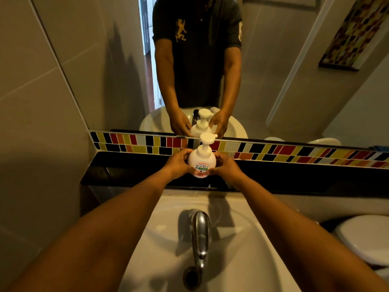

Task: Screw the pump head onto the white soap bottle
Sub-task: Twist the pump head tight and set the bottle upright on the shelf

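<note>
Forearms reach out over the white ceramic washbasin [168, 228], w/ the curved chrome tap [201, 234] running down its middle. Past the tap, behind the basin's back edge, runs a glossy black stone ledge [130, 171], and on it, or held just above it (cannot tell which), is the round white plastic soap bottle w/ pink-and-green label [201, 163], upright. Left hand [179, 164] is half-curled round the bottle's left side, fingers wrapping behind; right hand [226, 166] mirrors it on the right side, thumb on the label edge. Both grip the body; neither is on the top.

White plastic pump head w/ flat nozzle [207, 138] sits on the bottle neck, upright, nozzle pointing right. No gap visible at the collar, but thread seating is too small to read.

Judgement: pump looks seated, so this is either the end of tightening or the bottle being steadied. Next move prob. needs one hand to keep the body fixed while the other shifts up to the collar for a clockwise check-twist.

Beyond the bottle: multicolour mosaic tile strip [273, 152], then wall mirror [273, 70] reflecting the same hold.
</note>
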Motion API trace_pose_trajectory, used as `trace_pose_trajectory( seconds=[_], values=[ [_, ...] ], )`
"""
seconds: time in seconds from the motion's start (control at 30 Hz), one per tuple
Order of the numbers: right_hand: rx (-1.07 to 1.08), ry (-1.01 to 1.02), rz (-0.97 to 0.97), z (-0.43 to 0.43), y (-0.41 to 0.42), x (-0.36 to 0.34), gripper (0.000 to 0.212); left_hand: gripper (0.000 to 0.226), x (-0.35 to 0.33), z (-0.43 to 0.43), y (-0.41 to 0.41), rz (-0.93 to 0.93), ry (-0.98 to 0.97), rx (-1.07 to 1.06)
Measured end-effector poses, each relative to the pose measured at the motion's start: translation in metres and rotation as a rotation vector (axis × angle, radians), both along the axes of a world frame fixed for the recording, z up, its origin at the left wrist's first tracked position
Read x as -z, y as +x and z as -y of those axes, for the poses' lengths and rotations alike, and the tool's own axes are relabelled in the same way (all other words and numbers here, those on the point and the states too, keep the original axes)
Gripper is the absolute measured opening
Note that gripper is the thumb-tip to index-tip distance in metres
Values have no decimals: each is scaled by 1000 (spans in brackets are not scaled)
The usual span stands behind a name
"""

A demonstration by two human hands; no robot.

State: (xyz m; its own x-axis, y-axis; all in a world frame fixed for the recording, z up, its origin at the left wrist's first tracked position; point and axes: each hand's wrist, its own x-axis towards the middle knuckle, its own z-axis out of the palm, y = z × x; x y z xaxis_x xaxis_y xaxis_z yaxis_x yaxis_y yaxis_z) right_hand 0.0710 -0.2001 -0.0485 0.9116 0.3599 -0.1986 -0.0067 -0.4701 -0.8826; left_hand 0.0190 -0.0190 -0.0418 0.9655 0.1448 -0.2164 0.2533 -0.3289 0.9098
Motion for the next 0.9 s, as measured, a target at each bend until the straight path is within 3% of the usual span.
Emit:
trace_pose_trajectory(
  seconds=[0.23,0.37,0.57,0.7,0.9],
  values=[
    [10,0,3,0,-1,6,61,75,7,0,1,-9,-8,-19],
    [-56,12,-3,1,-2,-4,76,75,7,-1,1,-21,-14,-18],
    [-36,134,159,-3,1,-56,80,74,6,-1,0,-30,-13,-10],
    [-107,-15,344,-9,5,-76,67,73,5,0,0,-30,20,0],
    [-210,-224,460,-17,4,-86,51,73,5,1,0,-26,56,-5]
  ],
)
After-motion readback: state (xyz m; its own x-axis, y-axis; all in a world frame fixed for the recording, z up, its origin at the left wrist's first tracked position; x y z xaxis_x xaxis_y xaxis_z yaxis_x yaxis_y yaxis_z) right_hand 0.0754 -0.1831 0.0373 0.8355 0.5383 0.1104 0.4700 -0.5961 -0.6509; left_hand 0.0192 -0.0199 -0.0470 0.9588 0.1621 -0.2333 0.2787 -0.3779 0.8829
